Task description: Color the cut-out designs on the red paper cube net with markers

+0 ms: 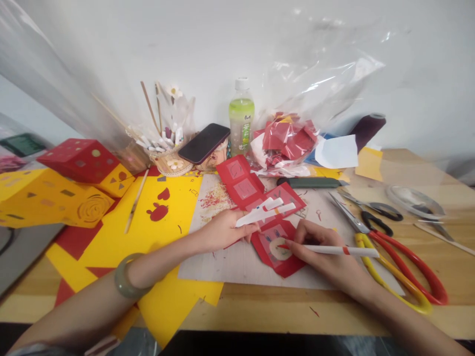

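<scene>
One pen is pinched in the right hand, at 3 o'clock from the disc; its red tip stands at the disc, which lies on the red card. Caution: a slip of the fingers could drag a stray line across both. Left hand, 10 o'clock: clasps the spare pens; whether it also presses the red card cannot be told. If unheld, the red card could shift under the tip. A loosened grip could drop the spare pens onto it. Red-yellow scissors, 3 o'clock, beyond the right hand: the pen's rear end overlaps the handles in view; a wide sweep could snag it. Bottle, 11 o'clock: capped; if knocked, it could roll onto the red card
</scene>
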`<state>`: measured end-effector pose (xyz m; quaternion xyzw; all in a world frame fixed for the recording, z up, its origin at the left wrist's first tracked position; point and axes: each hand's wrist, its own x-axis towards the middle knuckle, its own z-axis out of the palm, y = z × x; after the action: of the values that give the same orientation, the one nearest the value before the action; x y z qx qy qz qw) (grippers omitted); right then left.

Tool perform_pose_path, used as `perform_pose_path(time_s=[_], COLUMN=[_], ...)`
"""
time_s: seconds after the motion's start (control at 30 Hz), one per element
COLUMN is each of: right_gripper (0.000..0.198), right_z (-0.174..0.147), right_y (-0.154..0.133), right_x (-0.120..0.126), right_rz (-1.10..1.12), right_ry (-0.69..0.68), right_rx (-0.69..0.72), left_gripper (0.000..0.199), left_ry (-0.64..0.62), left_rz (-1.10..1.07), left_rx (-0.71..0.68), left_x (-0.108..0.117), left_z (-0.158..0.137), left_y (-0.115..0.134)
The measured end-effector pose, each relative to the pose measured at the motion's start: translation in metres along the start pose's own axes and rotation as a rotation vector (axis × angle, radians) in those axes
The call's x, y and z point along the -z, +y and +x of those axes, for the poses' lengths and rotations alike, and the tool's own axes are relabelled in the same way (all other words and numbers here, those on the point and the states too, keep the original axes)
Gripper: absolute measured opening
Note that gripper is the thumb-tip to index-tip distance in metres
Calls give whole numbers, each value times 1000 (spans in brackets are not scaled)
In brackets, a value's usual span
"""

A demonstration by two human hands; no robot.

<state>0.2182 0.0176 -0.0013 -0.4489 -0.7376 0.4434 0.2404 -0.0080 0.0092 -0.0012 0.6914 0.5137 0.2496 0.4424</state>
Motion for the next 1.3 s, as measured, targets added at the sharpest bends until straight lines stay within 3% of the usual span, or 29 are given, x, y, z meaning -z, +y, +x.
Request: perform_pose_path(time_s=[0.17,1.3], right_gripper=[29,27], right_z=[-3,-2], right_y=[5,2], right_x=[2,2], right_rz=[20,-79], right_ry=[118,71], right_rx=[-16,12], left_gripper=[28,27], left_ry=[-12,-23], left_rz=[-18,-30], left_rx=[-7,-11], left_x=[0,-1], left_z=[0,0], left_y=[-1,0])
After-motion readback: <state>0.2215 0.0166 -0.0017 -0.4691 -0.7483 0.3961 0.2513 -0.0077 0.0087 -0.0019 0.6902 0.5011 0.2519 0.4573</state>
